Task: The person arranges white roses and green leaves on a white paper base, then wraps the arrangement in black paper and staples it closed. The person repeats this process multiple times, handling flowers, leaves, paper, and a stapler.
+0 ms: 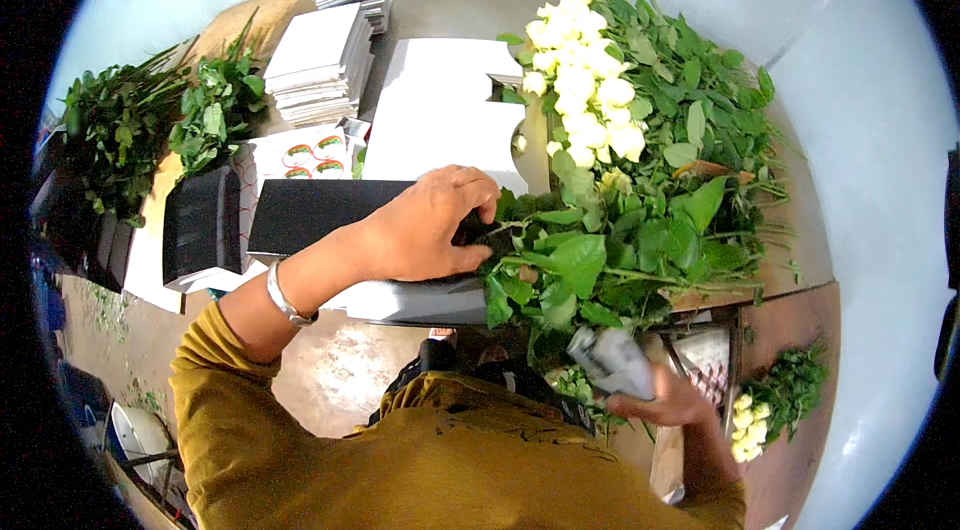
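Observation:
My left hand (430,225) is over a long black board (300,215), fingers curled at its right end among leafy stems (570,260); what they grip is partly hidden. My right hand (660,400), lower right, holds a blurred grey tool (610,360) just below those leaves. Beyond them lies a bunch of white roses (585,90) with long foliage along the table's right side. White cardboard pieces (430,100) with curved cut-outs lie behind my left hand.
Stacked white boards (310,60) stand at the back; leafy bunches (125,120) and black-topped boards (200,220) lie left. A pale wall (870,230) borders the right. A lower wooden surface (800,320) bears more roses (750,425). A bucket (140,440) stands lower left.

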The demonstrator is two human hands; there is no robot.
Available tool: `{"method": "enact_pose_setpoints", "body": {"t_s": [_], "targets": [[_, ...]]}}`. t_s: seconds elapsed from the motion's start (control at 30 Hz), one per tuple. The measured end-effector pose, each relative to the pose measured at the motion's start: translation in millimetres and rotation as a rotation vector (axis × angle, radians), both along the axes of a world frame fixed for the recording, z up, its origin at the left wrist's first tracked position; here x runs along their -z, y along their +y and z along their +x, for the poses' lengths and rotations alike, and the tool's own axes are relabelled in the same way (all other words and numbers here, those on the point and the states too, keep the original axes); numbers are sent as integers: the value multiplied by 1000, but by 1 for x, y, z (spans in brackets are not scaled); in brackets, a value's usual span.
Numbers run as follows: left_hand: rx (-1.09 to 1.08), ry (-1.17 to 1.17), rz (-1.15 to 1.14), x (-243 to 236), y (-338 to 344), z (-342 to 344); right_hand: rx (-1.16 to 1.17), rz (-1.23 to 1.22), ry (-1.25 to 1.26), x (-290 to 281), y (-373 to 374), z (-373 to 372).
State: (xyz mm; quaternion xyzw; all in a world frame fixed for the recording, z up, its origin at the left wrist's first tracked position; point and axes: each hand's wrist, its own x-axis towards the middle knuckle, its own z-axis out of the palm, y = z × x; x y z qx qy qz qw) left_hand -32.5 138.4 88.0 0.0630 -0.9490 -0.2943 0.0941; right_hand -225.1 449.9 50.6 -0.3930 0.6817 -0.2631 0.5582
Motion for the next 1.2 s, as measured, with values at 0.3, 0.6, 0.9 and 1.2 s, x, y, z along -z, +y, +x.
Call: {"method": "enact_pose_setpoints", "body": {"t_s": [0.3, 0.6, 0.9, 1.2], "targets": [[-241, -449, -291, -26, -8, 63, 618, 118, -1113, 171, 19, 11], [-255, -48, -352, -23, 38, 147, 1534, 360, -1273, 235, 40, 24], [-684, 506, 65, 37, 9, 272, 475, -795, -907, 19, -144, 94], [-964, 735, 956, 35, -118, 427, 208, -775, -758, -16, -300, 289]]}}
